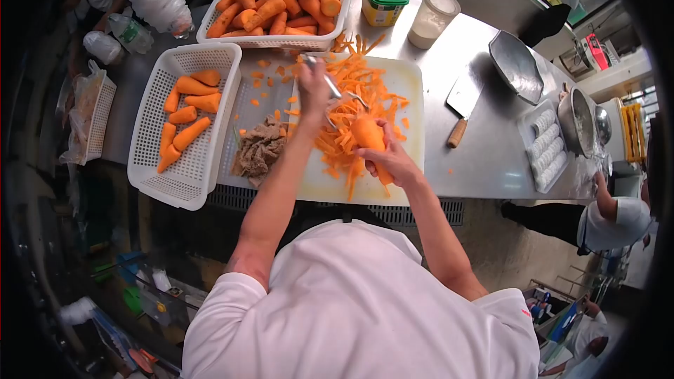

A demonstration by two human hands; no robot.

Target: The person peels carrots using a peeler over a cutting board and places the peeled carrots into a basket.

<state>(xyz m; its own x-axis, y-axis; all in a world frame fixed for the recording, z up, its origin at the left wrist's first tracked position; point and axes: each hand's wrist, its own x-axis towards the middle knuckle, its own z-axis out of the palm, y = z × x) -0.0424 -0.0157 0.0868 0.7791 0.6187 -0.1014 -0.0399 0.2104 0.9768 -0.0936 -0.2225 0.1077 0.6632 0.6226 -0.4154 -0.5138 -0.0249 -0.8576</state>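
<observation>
One thick carrot (366,133), bright orange and smooth-sided, is held at a slant above a white cutting board (411,81), its broad end toward eleven o'clock and its narrower end toward five. The right hand (388,158) grips it snugly near the middle, thumb and fingers on opposite sides. The left hand (314,88), blurred, is closed around the handle of a metal peeler (330,86), whose head points toward four o'clock, beside the carrot's broad end; whether it touches the surface cannot be told. Long orange shavings (330,142) lie heaped on the board beneath. From the carrot, a white basket (274,43) piled with carrots stands at eleven o'clock, a second basket (149,158) with a scattering of carrots at nine, and a wooden-handled cleaver (465,95) lies on the metal table (449,168) at two.
</observation>
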